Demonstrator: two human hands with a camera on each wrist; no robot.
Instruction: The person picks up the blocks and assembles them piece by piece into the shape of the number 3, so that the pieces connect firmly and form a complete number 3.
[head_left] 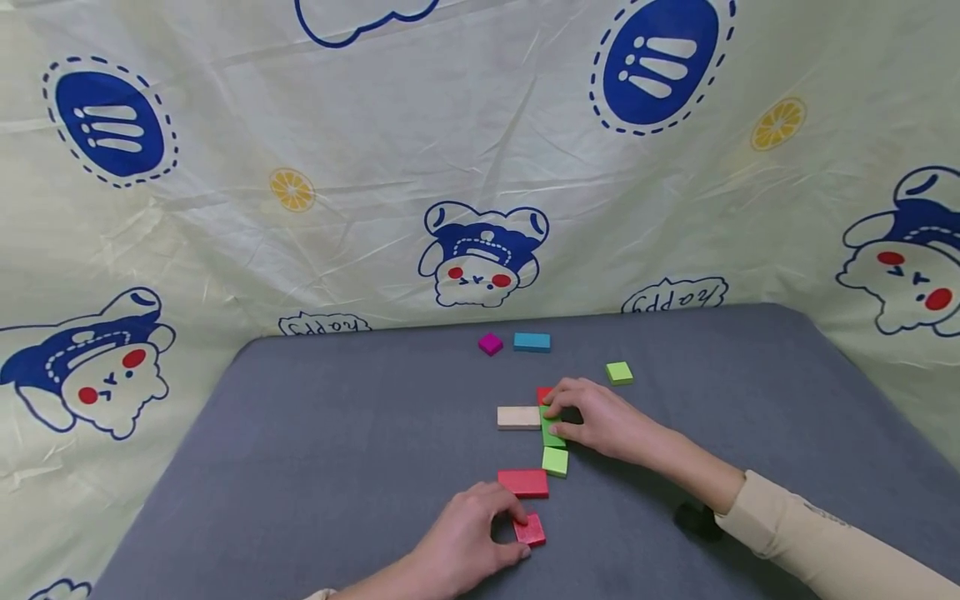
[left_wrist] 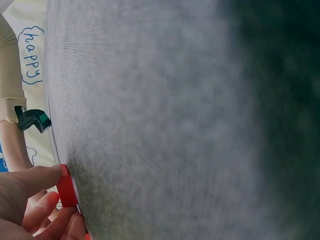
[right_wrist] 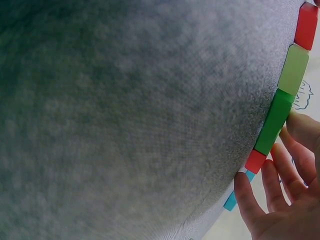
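Observation:
My left hand [head_left: 467, 537] pinches a small red square block [head_left: 530, 530] between thumb and fingers at the near side of the table; the left wrist view shows the thumb on that red block's edge. Above it lies a longer red block [head_left: 522, 483]. My right hand [head_left: 603, 422] pinches a green rectangular block [head_left: 553, 432], its thumb and fingertips at the block's side and end. A light green block [head_left: 555, 462] adjoins the green one's near end. A pale wooden block [head_left: 518, 418] meets its left side, and a red block [head_left: 544, 395], partly covered by fingers, sits beyond.
Farther back on the grey table [head_left: 337, 467] lie a magenta block [head_left: 491, 344], a blue block [head_left: 532, 342] and another light green block [head_left: 619, 372]. A printed cloth [head_left: 360, 250] hangs behind the table. A dark device [head_left: 697, 521] is at the right wrist.

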